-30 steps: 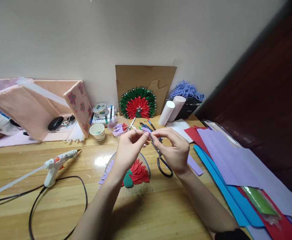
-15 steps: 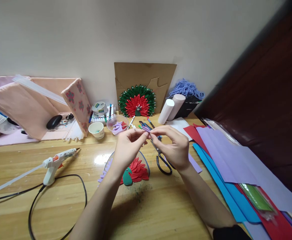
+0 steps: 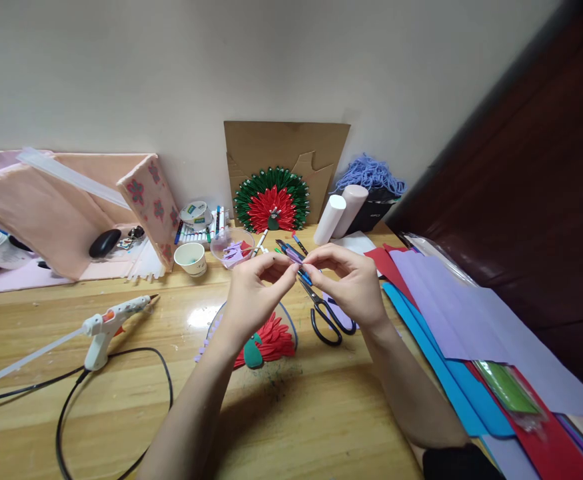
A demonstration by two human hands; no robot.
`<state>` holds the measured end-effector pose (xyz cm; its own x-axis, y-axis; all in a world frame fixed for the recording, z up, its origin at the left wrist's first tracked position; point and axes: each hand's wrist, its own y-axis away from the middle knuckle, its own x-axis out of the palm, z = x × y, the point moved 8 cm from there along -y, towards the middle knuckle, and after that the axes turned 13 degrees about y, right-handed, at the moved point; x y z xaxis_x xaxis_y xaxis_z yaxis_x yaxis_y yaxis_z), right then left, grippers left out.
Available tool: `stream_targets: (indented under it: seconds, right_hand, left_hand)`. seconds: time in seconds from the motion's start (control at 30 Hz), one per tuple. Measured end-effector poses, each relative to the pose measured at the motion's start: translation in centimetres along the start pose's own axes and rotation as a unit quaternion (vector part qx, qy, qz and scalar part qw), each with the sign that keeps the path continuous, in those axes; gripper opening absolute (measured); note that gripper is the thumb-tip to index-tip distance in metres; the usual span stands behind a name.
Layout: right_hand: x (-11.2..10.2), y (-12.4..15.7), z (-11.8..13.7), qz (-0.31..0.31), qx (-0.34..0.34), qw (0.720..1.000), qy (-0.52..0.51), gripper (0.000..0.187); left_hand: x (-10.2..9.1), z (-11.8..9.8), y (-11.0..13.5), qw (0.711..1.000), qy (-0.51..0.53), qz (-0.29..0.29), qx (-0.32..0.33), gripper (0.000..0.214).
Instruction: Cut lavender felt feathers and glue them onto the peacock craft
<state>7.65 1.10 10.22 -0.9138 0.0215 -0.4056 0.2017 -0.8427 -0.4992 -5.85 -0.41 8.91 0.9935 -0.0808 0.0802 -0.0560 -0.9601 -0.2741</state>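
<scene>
- Our hands have drifted a little toward the far wall, and the scissors (image 3: 324, 313) now show clear beneath them.
- Our left hand (image 3: 251, 293) and right hand (image 3: 354, 287) both pinch a small purple paper petal (image 3: 294, 256) between the fingertips, above mid-table.
- Below them, the peacock fan (image 3: 270, 340) has red feathers and a green body. Purple shows only at its left edge, so we judge much remains.

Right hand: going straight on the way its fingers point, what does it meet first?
The right hand points left: first the small purple piece it pinches, then at once the left hand, whose fingertips seem to touch it.
</scene>
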Motion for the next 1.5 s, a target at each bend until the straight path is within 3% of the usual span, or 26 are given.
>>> stream_targets:
  seconds: [0.33, 0.73, 1.2, 1.33, 1.5]
  right_hand:
    - [0.4, -0.1, -0.5, 0.032, 0.018, 0.999, -0.028, 0.009]
    - [0.6, -0.1, -0.8, 0.045, 0.042, 0.996, -0.073, 0.011]
    - [0.6, -0.1, -0.8, 0.048, 0.061, 0.992, -0.099, 0.009]
    - [0.4, 0.1, -0.2, 0.022, 0.041, 0.995, -0.087, 0.007]
    - [-0.6, 0.5, 1.2, -0.071, -0.015, 0.997, -0.022, 0.008]
  left_hand:
    - [-0.2, -0.1, 0.0, 1.0, -0.021, -0.001, 0.009, 0.016]
    - [0.1, 1.0, -0.6, 0.994, 0.096, 0.028, -0.044, 0.016]
    - [0.0, 0.9, -0.7, 0.994, 0.109, 0.026, -0.018, 0.012]
    - [-0.1, 0.7, -0.6, 0.994, 0.107, 0.002, 0.0, 0.012]
    - [-0.2, 0.4, -0.5, 0.992, 0.115, -0.036, 0.024, 0.012]
